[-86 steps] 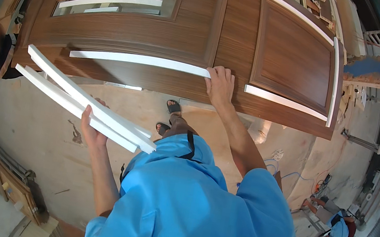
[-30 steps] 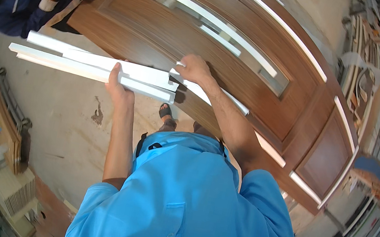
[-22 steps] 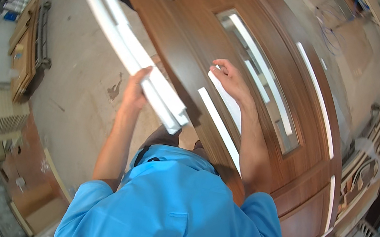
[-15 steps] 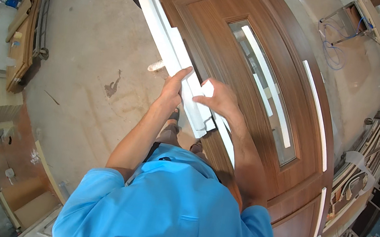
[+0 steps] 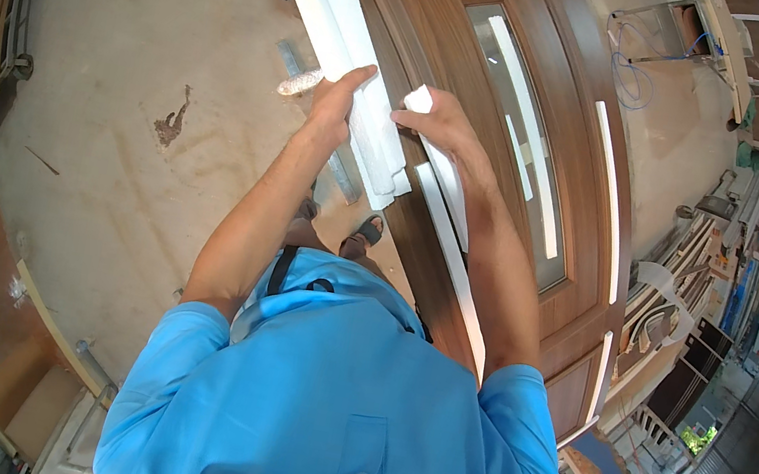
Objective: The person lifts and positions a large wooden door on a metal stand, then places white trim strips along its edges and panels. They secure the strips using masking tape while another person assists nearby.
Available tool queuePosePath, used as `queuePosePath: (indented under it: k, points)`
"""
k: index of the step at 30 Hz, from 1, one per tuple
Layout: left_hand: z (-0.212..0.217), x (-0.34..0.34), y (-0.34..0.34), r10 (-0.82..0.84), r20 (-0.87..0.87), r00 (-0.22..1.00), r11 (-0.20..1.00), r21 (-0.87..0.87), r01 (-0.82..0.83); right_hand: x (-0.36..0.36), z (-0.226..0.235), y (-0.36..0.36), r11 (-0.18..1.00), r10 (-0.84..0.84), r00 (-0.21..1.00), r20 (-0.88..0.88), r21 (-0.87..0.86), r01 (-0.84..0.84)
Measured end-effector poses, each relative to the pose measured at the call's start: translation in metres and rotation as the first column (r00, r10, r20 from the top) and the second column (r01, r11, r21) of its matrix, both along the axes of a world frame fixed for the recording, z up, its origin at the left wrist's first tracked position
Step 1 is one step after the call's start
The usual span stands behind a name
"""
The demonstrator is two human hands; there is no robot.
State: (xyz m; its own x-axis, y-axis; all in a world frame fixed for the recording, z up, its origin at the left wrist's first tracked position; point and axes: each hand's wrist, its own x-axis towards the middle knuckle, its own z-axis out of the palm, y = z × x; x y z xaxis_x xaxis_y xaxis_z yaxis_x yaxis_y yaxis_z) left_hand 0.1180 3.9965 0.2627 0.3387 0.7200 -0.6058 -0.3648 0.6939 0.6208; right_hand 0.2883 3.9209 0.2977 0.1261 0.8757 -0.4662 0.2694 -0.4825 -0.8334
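In the head view, the person's left hand is closed around a bundle of white strips, its thumb laid over the top and the other fingers hidden beneath. The bundle runs forward and leftward past this grip along the near edge of a brown panelled door, and its stepped, uneven ends show just behind the grip, toward the wearer.

To the right of that hold, over the door, the right hand pinches one white strip close to its far end, a short end jutting ahead of the fingers. The rest of the strip slants back from the grip until the forearm covers it. The right thumb points toward the bundle; whether it touches cannot be told.

Nearer the wearer than the right grip, another white strip lies along the door's near edge. To the right of the grip, a narrow glass pane is set in the door, with two white strips showing within its outline. Farther right, a long white strip lies along the door's far edge. Left of the left grip spreads the floor, bearing a dark stain.
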Motion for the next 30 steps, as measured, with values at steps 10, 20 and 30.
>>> queuePosePath:
  k: [10,20,30]
  points:
    - [0.005,-0.022,-0.007,-0.116,0.058,0.992,0.993,0.008,0.115,0.068,0.021,-0.065,0.999,0.044,0.771,0.636,-0.011,-0.048]
    - [0.057,-0.025,-0.075,-0.202,0.007,0.979,0.977,0.068,0.201,0.179,-0.028,-0.143,0.917,-0.38,0.391,0.838,0.286,0.278]
    - [0.067,-0.003,-0.125,-0.406,-0.003,0.914,0.908,0.113,0.403,0.161,-0.053,-0.254,0.833,-0.296,0.146,0.944,0.181,0.522]
